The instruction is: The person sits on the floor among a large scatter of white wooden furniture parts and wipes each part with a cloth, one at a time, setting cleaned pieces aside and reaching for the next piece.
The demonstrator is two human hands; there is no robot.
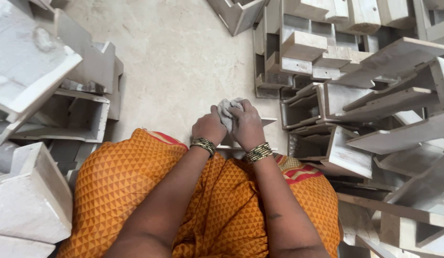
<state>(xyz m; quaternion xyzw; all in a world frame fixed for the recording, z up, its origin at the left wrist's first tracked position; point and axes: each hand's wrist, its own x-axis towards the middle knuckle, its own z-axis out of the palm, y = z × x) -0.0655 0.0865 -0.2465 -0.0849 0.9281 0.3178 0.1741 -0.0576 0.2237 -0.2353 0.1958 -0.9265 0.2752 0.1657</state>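
So right now both hands are bunched together over the lap, working a small grey wad, looks like a crumpled rag or worn scrap of sanding paper (228, 111), hard to tell which. The left hand (210, 128) is clenched on its near side and the right hand (247, 125) is wrapped over the top and far side, so the wad sits squeezed between the two, held above the floor (179, 62) just past the knees.

My guess is this is a folding or re-bunching step, getting the wad into a usable shape. The next move probably calls for one hand to free up and take one of the whitish wooden pieces (343, 155) stacked to the right.

Pose-wise: both forearms angle inward, wrists slightly bent, bangles (258, 152) at each wrist, knuckles up.
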